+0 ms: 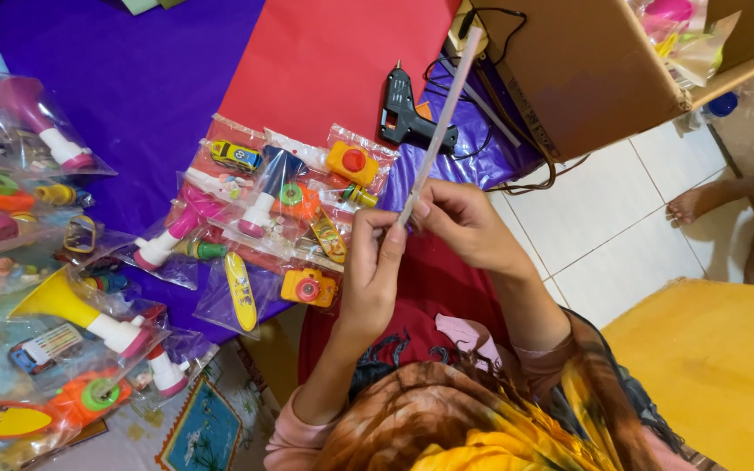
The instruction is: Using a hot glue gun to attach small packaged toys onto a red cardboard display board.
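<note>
- Nearest the camera, a yellow-and-brown patterned cloth [473,419] covers the person's head and shoulders, and both arms reach forward from it.
- Left hand [375,266] is closed on the lower end of a glue stick [441,122]; fingers curled, thumb against the stick.
- Right hand [460,222] pinches the same stick just above the left; the stick rises slanted toward a cardboard box [586,70].
- A black glue gun [405,109] lies beyond the hands on purple paper [133,87], apart from the stick. I judge the stick not yet loaded, so loading and any gluing remain.
- Left of the gun, bagged toys [281,201] lie packed on the purple paper and red paper [333,52]; more bags crowd the far left edge.
- Room is tight left of the gun. Right of it, white floor tiles [604,235] lie open up to a yellow mat [717,366], where another person's foot [695,202] rests.
- The gun's cable [517,179] loops by the box corner, a snag risk.
</note>
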